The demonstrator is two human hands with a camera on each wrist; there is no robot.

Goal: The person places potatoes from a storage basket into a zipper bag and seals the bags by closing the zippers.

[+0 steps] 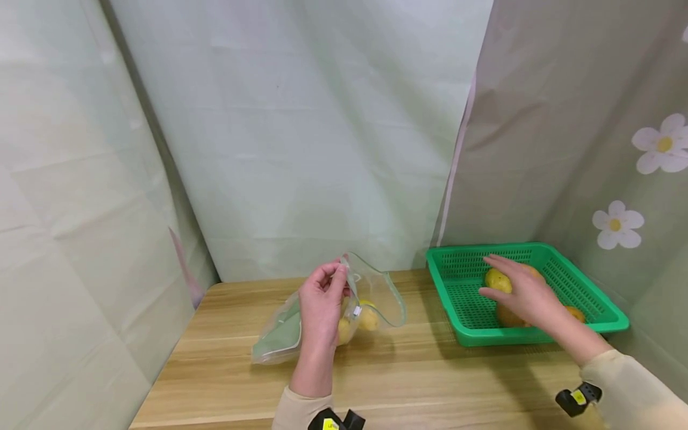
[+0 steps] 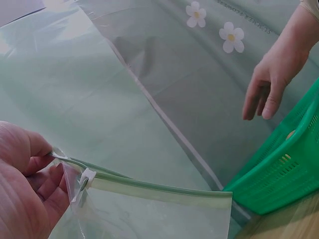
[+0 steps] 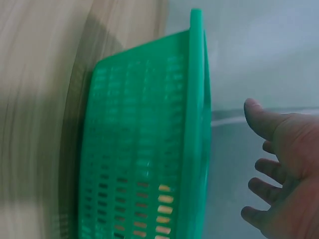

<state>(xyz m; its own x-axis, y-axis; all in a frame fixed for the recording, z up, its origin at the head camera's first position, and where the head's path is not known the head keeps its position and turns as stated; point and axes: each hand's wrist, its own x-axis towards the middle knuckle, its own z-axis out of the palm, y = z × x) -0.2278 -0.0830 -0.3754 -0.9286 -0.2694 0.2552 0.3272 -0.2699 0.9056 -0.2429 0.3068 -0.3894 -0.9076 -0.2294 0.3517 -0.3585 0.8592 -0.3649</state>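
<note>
My left hand (image 1: 324, 298) pinches the edge of a clear zip bag (image 1: 282, 334) at its open mouth, near the white zip slider (image 2: 87, 178). Yellow fruit (image 1: 368, 318), lemon-like, shows through the bag's clear side. Over the green plastic basket (image 1: 467, 337) hovers my right hand (image 1: 524, 292), fingers spread and holding nothing. Beneath it a yellow fruit (image 1: 497, 279) and some orange-brown fruit (image 1: 576, 313) lie in the basket, partly hidden by the hand. In the right wrist view that hand stands above the basket's rim, thumb apart from the fingers.
Both bag and basket stand on a wood-grain table (image 1: 226, 382). Pale curtains (image 1: 322, 149) hang close behind it and at the sides, the right one printed with white flowers (image 1: 617, 224). A stretch of table separates the bag from the basket.
</note>
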